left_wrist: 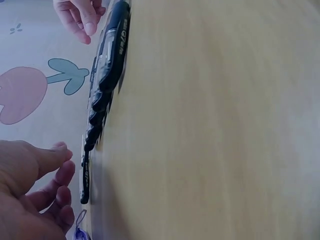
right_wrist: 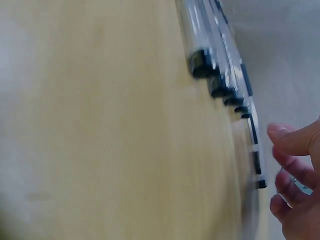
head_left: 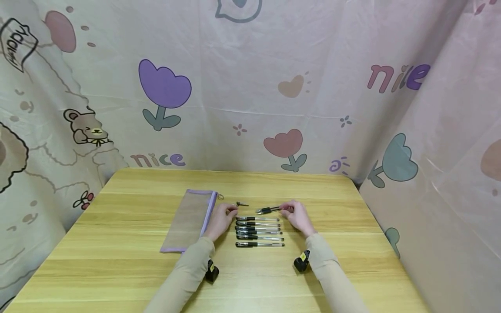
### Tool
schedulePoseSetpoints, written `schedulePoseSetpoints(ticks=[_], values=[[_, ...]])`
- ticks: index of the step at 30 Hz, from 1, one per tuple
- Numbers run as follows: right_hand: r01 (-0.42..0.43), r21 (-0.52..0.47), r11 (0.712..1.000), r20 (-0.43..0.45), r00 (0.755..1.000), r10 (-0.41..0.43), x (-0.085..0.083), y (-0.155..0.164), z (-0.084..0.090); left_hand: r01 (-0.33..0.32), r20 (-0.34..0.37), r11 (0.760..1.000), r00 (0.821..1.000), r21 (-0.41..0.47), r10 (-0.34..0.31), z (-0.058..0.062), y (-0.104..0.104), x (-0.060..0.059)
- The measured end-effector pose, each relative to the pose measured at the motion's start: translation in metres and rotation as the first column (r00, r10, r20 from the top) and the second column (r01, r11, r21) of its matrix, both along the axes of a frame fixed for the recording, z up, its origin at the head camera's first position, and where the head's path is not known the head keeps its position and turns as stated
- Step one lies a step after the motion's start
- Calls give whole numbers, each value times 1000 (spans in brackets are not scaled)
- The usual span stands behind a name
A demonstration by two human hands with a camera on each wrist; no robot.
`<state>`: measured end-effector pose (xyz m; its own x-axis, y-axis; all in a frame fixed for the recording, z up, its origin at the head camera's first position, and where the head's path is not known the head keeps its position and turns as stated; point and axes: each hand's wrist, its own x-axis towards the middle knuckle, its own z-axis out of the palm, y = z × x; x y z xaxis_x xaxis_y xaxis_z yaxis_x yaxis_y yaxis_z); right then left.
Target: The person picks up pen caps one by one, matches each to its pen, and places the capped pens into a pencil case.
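Several black-and-clear pens (head_left: 259, 230) lie in a tidy row on the wooden table (head_left: 117, 261). One more pen (head_left: 269, 210) lies tilted just beyond the row. My right hand (head_left: 296, 214) hovers at that pen's right end, its fingers loosely curled, and I see no grip on it. My left hand (head_left: 223, 216) rests at the left ends of the pens, relaxed and holding nothing. The left wrist view shows the left hand (left_wrist: 35, 190) beside the pens (left_wrist: 107, 65), with the right hand (left_wrist: 80, 17) beyond. The blurred right wrist view shows the right hand (right_wrist: 297, 185) near the pens (right_wrist: 220, 65).
A flat mesh pencil case (head_left: 188, 219) with purple trim lies left of the pens, its zip pull (head_left: 220, 196) at the far corner. A small dark pen part (head_left: 242, 204) sits beyond the left hand. Patterned cloth walls (head_left: 250, 87) enclose the table on three sides.
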<state>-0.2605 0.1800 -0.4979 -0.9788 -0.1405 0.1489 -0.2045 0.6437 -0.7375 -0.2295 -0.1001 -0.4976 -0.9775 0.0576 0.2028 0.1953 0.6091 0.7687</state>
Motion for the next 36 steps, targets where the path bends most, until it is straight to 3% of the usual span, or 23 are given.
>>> schedulePoseSetpoints(ticks=[6, 22, 29, 36], values=[[29, 22, 999, -33, 999, -28, -9, 4, -4, -30, -78, 1000, 997, -3, 30, -4, -4, -1], [11, 70, 997, -22, 1000, -10, -18, 5, -9, -34, -85, 999, 996, -4, 33, -8, -8, 0], [16, 75, 997, 11, 1000, -17, -19, 4, -7, 8, -196, 1000, 981, 6, -7, -7, -10, 3], [-9, 135, 991, 4, 1000, 8, -20, 7, -8, -31, -73, 1000, 997, 6, 31, -6, -10, 1]])
